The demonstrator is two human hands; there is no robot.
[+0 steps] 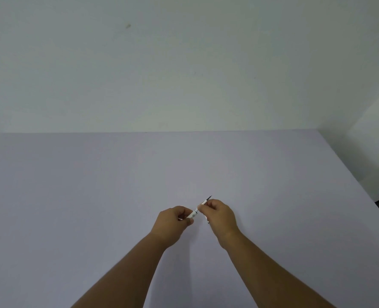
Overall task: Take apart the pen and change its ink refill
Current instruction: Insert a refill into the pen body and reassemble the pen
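A slim white pen [195, 212] with a dark tip is held between both hands above the table, slanting up to the right. My left hand [174, 221] pinches the white barrel at its lower end. My right hand [219, 215] grips the upper section; the dark tip [209, 198] pokes out past its fingers. A small dark bit shows under my right hand's fingers, too hidden to identify. Much of the pen is covered by fingers.
The pale lilac table [95, 196] stretches wide in front of a white wall [161, 63]. Its right edge [361, 185] runs diagonally, with a dark floor strip beyond it.
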